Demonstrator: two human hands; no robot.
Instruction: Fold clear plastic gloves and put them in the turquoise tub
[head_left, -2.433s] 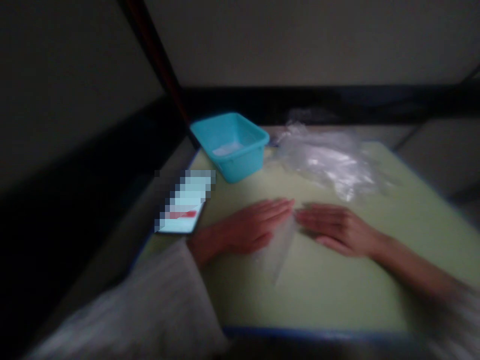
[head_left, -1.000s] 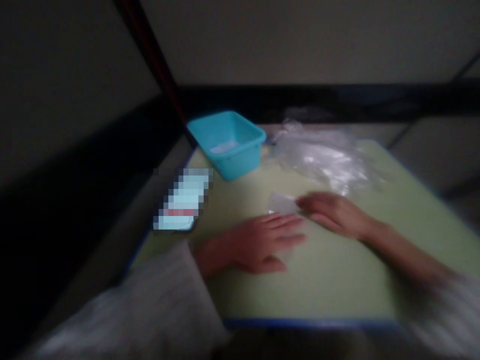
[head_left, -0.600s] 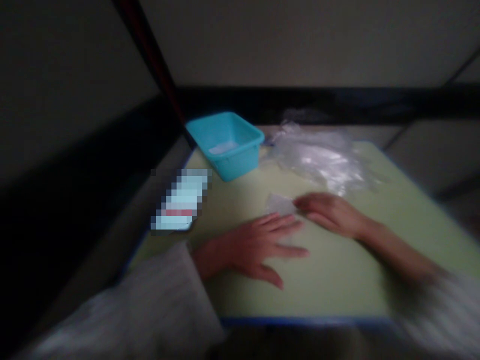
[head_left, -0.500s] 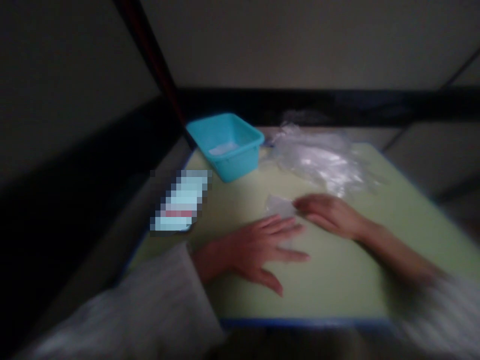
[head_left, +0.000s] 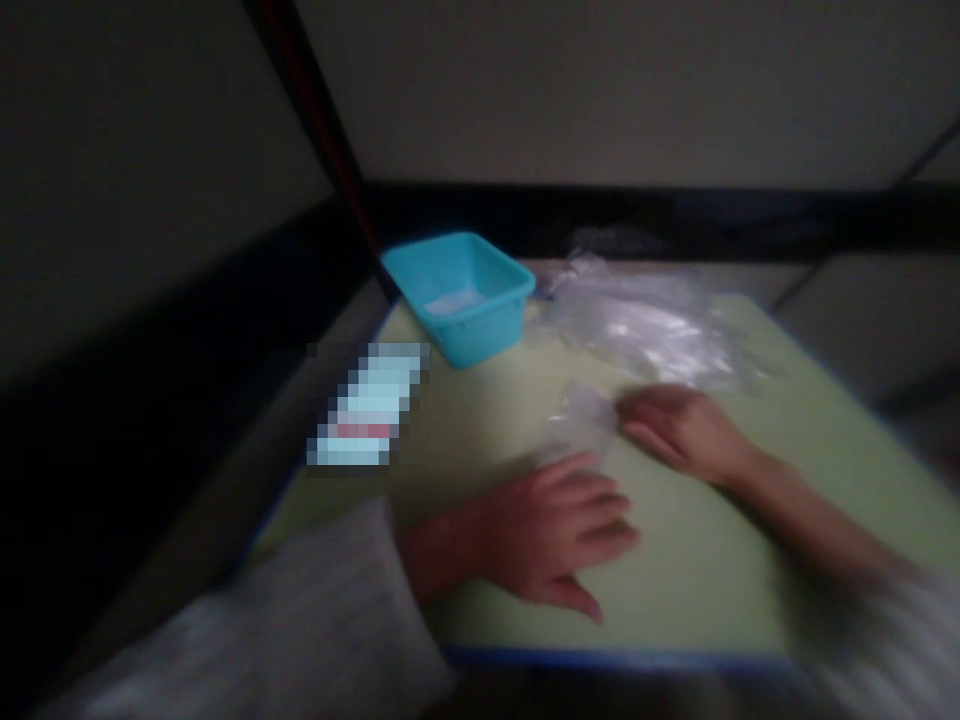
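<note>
So yeah, take the small clear plastic piece (head_left: 583,412) as the middle of your clock: it's lying on the yellow-green table (head_left: 720,570), see-through and a bit shiny, its near end blurring out by your fingers. Your left hand (head_left: 551,530) is palm-down around 6 to 7 o'clock, thumb and fingers spread apart, fingertips right by that near end. Can't tell if they actually touch it. Your right hand (head_left: 679,430) is at 3, fingers curled under, tips at the plastic's right edge; whether they're pinching it, I honestly can't tell. Your two hands are apart from each other.

Up at 1 o'clock there's a crumpled heap of clear plastic (head_left: 652,325), and the turquoise basket (head_left: 486,338) sits at 10 to 11 with something whitish (head_left: 454,302) inside. Over at 9, a bright pixelated rectangle (head_left: 369,405).
</note>
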